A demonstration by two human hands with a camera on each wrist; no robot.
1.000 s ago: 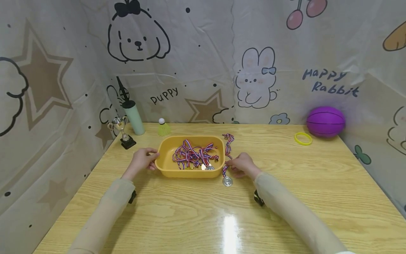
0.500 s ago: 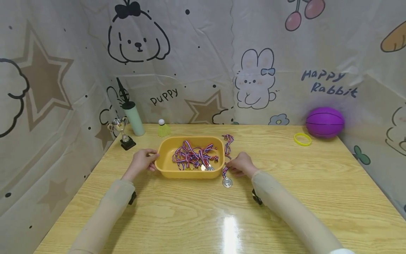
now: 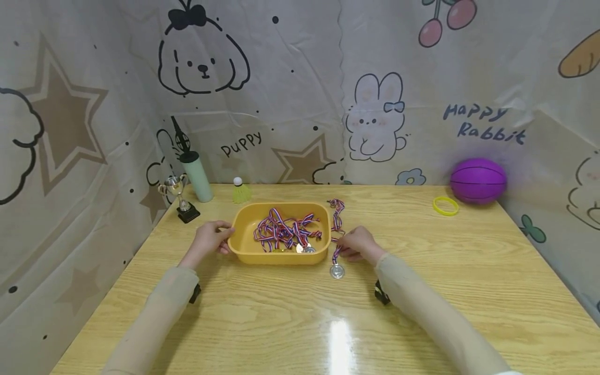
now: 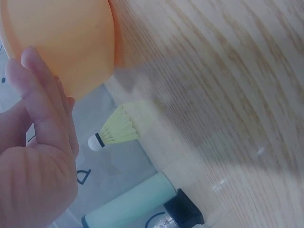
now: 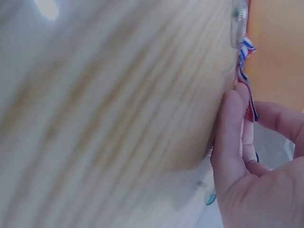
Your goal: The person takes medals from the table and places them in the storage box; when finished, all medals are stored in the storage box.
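Note:
A yellow plastic basin (image 3: 281, 258) sits mid-table with a tangle of red, white and blue medal ribbons (image 3: 281, 229) inside, and gold and silver medals show at its near wall. My left hand (image 3: 211, 237) holds the basin's left rim, thumb on top and fingers outside. Beside the right wall lies a silver medal (image 3: 337, 271) on a striped ribbon. My right hand (image 3: 360, 244) pinches that ribbon (image 5: 247, 61) between thumb and fingers, close to the table. More striped ribbon (image 3: 337, 211) extends behind it along the basin's right side.
At the back left stand a trophy cup (image 3: 183, 200), a green pump (image 3: 197, 177) and a yellow shuttlecock (image 3: 240, 191). A purple basketball (image 3: 478, 180) and a yellow ring (image 3: 445, 205) lie at the back right. Printed cloth hangs behind the table.
My right hand has shifted slightly right with the ribbon, and the silver medal has moved a little with it. My left hand stays at the basin rim.

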